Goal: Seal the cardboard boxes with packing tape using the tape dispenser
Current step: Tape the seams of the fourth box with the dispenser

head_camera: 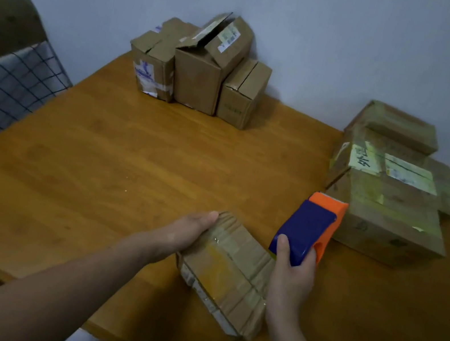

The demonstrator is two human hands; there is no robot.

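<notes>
Wooden table (128, 168) against a pale wall (331, 38). Person is working on a small box (229, 273) at 6 o'clock, near the front edge. It's lying flat, long axis running roughly 11 to 5 o'clock, and its top is already showing clear tape strips.

Their left hand (185, 232) is gripping the box's far end at 11 o'clock, thumb on the top edge, fingers hidden behind it. Their right hand (292, 275) is wrapping tight around the tape dispenser (306, 229), which has a blue body and an orange front.

Dispenser is sitting at 2 o'clock from the box's centre, nose pointing toward 1 o'clock. It's touching or just off the right long edge, can't tell which.

Key relation: the box is lying at 8 o'clock from the dispenser. The right hand is probably facing a short swing left, then a pull along the long axis while the left is pinning the box.

Further back, three boxes (198, 75) are waiting at 12 o'clock by the wall, one with loose flaps. Taped stack (388, 193) is sitting at 2 o'clock, just beside the dispenser's nose. Checked cloth (6, 89) is lying at 9 o'clock.
</notes>
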